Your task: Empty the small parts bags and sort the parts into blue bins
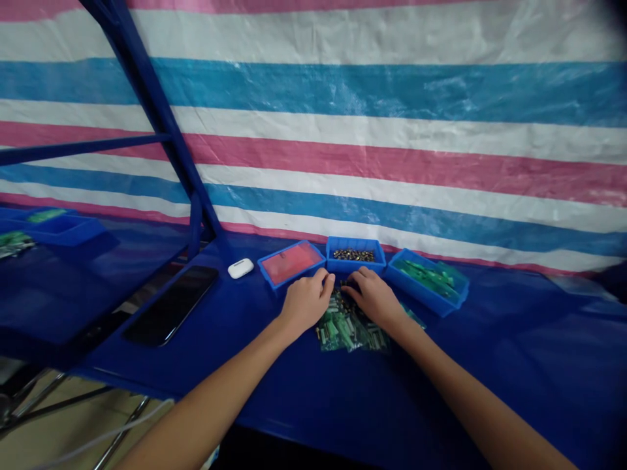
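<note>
Centrally, low in the frame, the left hand (307, 301) and right hand (373, 299) curve over a heap of green circuit boards (350, 326), fingers together; any pinch is hidden. Just beyond sits a blue plastic tray of brass fittings (353, 239).

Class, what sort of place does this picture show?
Probably a makeshift electronics assembly bench: blue plastic bins of small parts, a pile of green circuit boards, and a striped tarpaulin hung behind a blue-covered table.
</note>
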`<control>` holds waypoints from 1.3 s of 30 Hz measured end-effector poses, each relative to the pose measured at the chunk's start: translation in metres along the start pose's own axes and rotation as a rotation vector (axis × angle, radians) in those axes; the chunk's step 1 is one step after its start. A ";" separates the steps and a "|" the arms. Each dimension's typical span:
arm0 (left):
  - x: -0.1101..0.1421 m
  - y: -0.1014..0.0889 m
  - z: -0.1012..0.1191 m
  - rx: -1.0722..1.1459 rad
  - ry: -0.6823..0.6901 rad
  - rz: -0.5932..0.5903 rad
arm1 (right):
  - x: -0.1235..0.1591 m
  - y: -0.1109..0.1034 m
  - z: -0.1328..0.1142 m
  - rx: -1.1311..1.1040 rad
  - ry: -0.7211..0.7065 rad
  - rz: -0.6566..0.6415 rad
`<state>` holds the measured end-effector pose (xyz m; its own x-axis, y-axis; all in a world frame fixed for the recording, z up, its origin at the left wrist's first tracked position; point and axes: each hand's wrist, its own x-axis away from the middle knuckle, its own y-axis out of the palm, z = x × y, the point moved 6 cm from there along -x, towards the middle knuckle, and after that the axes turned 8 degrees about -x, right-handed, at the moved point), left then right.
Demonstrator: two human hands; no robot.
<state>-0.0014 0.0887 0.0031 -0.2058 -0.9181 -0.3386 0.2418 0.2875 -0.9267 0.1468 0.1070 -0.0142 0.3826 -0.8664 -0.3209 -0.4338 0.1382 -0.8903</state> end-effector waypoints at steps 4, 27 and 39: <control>0.000 0.000 -0.001 0.024 0.004 -0.003 | -0.005 0.002 0.004 -0.047 -0.038 -0.043; 0.002 0.009 0.018 0.827 0.106 -0.200 | 0.038 -0.042 -0.023 -0.434 -0.271 0.219; -0.004 -0.008 -0.003 0.553 -0.021 0.048 | 0.012 -0.059 -0.022 -0.241 -0.178 0.309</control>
<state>-0.0056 0.0909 0.0118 -0.1651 -0.9143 -0.3698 0.7131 0.1484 -0.6852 0.1590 0.0782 0.0417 0.3304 -0.7025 -0.6303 -0.7204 0.2438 -0.6493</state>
